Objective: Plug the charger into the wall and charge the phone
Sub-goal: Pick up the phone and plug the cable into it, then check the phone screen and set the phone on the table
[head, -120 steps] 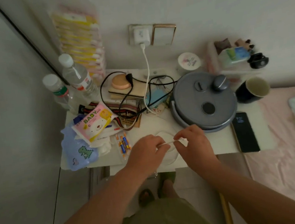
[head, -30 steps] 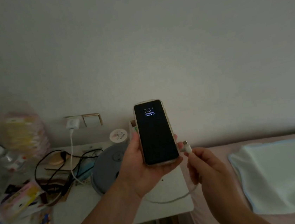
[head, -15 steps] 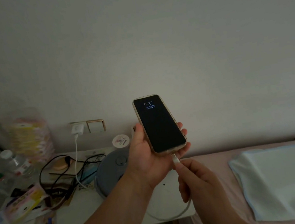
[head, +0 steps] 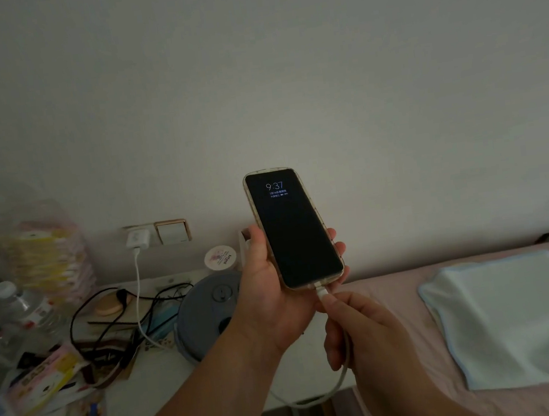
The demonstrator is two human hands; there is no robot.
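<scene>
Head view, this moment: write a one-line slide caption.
Left hand holds the phone upright while the right hand presses the white cable's plug at its bottom port; charger sits in the wall socket.

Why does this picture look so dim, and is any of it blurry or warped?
Head view: the room is dimly lit, with only the phone screen glowing, its clock readable; the bottles and packets at the left edge look smeared and soft; the wide lens bends the bed edge and stretches both forearms; no harsh glare or sharp shadows show.

dim room: bare pale wall (head: 320, 83), cluttered white table (head: 144, 400), pink bed (head: 396, 296).
</scene>
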